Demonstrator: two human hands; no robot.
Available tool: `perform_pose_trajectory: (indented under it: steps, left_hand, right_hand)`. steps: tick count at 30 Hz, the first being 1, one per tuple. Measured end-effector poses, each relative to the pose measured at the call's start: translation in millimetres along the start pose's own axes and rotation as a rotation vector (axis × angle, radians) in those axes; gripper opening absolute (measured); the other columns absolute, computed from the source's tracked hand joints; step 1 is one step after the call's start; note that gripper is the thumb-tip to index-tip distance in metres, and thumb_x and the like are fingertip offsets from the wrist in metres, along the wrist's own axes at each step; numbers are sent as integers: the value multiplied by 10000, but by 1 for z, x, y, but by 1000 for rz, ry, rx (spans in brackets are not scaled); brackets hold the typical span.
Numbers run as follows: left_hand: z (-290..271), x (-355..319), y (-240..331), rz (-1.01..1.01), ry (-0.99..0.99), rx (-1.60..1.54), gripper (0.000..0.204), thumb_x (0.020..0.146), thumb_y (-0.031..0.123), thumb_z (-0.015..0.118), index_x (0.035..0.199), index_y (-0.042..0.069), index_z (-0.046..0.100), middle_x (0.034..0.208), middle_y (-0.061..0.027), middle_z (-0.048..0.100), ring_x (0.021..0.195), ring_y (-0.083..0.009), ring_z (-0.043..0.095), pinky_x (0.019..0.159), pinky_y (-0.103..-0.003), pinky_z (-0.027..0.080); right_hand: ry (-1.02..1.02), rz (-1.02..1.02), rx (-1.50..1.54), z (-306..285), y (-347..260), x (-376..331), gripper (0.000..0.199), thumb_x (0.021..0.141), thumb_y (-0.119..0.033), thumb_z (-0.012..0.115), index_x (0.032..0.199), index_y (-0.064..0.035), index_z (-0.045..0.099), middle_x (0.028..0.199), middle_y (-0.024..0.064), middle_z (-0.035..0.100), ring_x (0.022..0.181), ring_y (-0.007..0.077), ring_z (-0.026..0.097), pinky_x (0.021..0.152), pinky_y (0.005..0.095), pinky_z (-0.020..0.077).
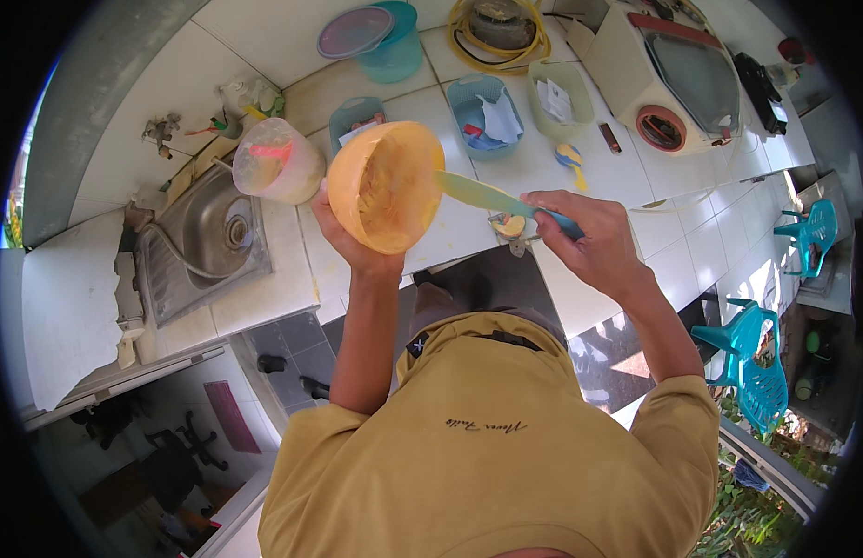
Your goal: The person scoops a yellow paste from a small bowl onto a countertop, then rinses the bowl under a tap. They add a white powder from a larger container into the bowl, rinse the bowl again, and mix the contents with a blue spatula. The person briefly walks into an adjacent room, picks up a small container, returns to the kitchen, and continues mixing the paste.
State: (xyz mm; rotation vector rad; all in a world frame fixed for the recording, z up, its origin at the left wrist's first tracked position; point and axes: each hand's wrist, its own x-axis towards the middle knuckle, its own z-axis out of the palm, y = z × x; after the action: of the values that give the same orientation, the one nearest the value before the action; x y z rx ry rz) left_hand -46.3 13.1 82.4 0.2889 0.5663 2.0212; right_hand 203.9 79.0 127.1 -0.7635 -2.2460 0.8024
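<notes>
My left hand (370,260) is closed round the underside of an orange bowl (399,191), held tilted above the counter's front part. Yellow-orange smears and pulp cling to the bowl's inner wall. My right hand (594,240) grips the teal handle of a knife (487,198) with a pale green-blue blade. Its tip meets the bowl's right rim; whether it presses inside cannot be told. Below the knife, at the counter edge, lies a small yellow piece (509,225) on something whitish. A blue-and-yellow object (569,158), perhaps a spoon, rests farther back.
To the left are a steel sink (203,232) and a translucent pink tub (296,181). Behind stand a blue basket (464,98), a pale green basket (580,112), a turquoise bucket (389,58) and a coiled yellow hose (454,33). A white oven-like appliance (617,70) stands right, turquoise chairs (762,381) beyond.
</notes>
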Motion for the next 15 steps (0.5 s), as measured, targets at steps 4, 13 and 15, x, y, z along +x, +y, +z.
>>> perform_pose_trajectory:
  steps: [4, 13, 15]
  left_hand:
    - [14, 6, -1, -23, -49, 89, 488, 930, 401, 349, 1232, 48, 502, 1269, -131, 543, 1160, -251, 545, 974, -409, 458]
    - [-16, 9, -44, 257, 129, 365, 385, 931, 387, 383, 1167, 85, 422, 1157, -117, 530, 1102, -224, 559, 932, -368, 478]
    - [-19, 5, -39, 265, 226, 362, 379, 941, 390, 383, 1167, 89, 432, 1133, -99, 535, 1095, -225, 561, 932, -380, 479]
  right_hand:
    - [8, -137, -146, 0, 11, 17, 191, 843, -61, 619, 1026, -30, 666, 772, 106, 685, 638, 166, 666, 571, 276, 499]
    - [-245, 860, 956, 21, 43, -23, 174, 893, -99, 609, 1041, -25, 660, 691, 16, 595, 544, 42, 495, 457, 180, 331]
    - [-137, 869, 835, 18, 63, -40, 210, 905, -138, 624, 1079, -23, 643, 689, 15, 607, 518, 29, 439, 444, 181, 308]
